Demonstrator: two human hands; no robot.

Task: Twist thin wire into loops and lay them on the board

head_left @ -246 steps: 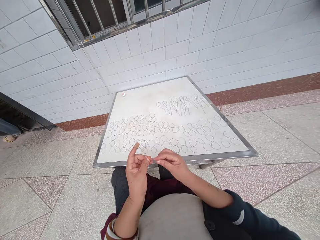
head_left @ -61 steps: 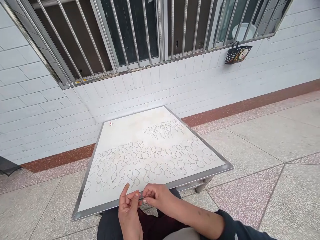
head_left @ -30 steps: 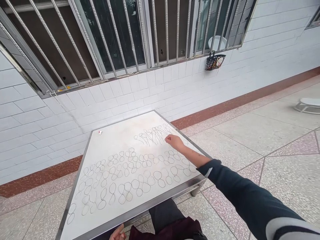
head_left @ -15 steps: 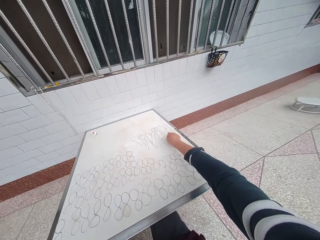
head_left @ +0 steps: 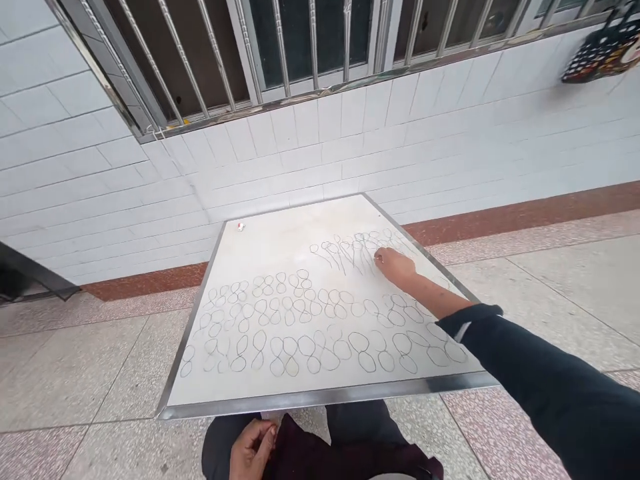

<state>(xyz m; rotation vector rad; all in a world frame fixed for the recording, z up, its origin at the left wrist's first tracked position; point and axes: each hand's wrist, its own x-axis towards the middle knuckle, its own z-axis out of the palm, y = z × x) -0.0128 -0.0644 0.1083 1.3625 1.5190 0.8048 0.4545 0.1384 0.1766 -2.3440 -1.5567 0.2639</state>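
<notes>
My right hand (head_left: 395,265) rests on the white tabletop (head_left: 280,240), its fingers pinched together at the lower ends of a row of drawn lines. Whatever the fingers hold, if anything, is too small or hidden to make out. Thin dark loops shaped like figure eights cover the near half of the table in rows. Beyond them, small circles with long tails stand near my fingertips. Below the table's front edge, my left hand (head_left: 253,448) lies over my lap with fingers curled and thumb against them. Nothing in it can be identified.
A small white-and-red object (head_left: 241,227) sits at the table's far left corner. A metal rim (head_left: 320,399) borders the table. Behind it rises a white tiled wall (head_left: 300,153) with a barred window (head_left: 310,47); a dotted basket (head_left: 600,57) hangs at right.
The view has swung left and down, bringing my left hand and lap into sight. My right hand is still by the tailed circles, its fingers closed.
</notes>
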